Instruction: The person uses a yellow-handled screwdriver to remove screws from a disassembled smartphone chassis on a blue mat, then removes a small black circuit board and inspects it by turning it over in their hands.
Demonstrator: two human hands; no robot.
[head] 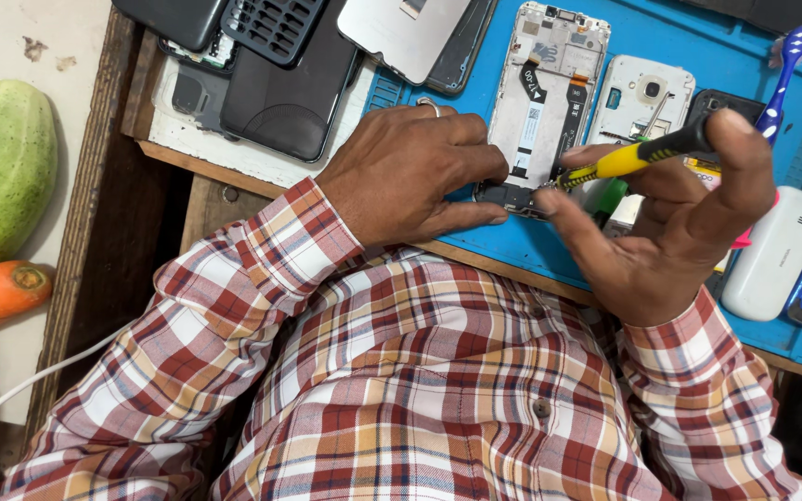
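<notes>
An opened phone frame lies flat on the blue mat covering the counter, among other phone shells. The left hand lies palm-down, fingers pressing the frame's lower end. The right hand, fingers closed around a yellow-handled screwdriver, tilts its tip onto that same end.

A wooden workbench with a worn, dark edge fills the upper view; a blue work mat covers its right part; a pale, stained surface lies at the left; light is even and bright.
</notes>
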